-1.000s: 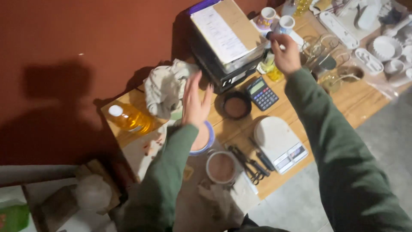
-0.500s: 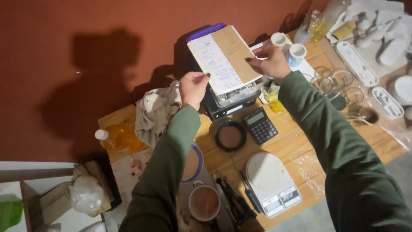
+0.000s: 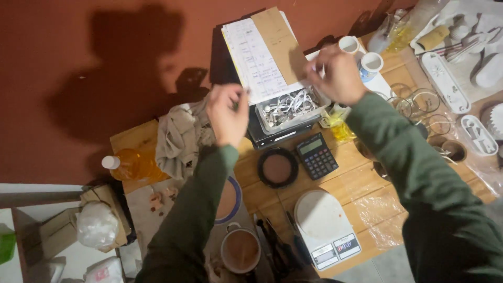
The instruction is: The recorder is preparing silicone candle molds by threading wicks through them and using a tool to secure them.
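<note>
Overhead, a wooden table (image 3: 361, 181) stands against a dull red wall (image 3: 78, 63), and both of the person's arms, in dark green sleeves, reach across it. The left hand (image 3: 228, 112) hovers over the left edge of a clear plastic tray of small white pieces (image 3: 288, 107), its fingers pinched together on something too small to make out. The right hand (image 3: 338, 73) is raised above the tray's right end, fingers curled close; whether it grips anything cannot be told. The tray sits on a dark box near the middle of the table's far side, and a sheet of written paper with a brown cardboard flap (image 3: 264, 50) leans up behind it against the wall.

Beside the left hand lies a crumpled beige cloth (image 3: 178, 136), and further left a bottle of yellow liquid (image 3: 131, 163) rests on its side. In front of the tray are a black calculator (image 3: 317, 155) and a round dark dish of brown powder (image 3: 277, 167), just beside each other. Nearer the person sits a white kitchen scale (image 3: 325, 225), with a small pot of brown liquid (image 3: 240, 250) to its left. Two white cups (image 3: 361, 52) stand by the right hand, and clear glass rings (image 3: 419, 102) are spread towards the table's right end. Hard shadows of the arms fall on the wall.
</note>
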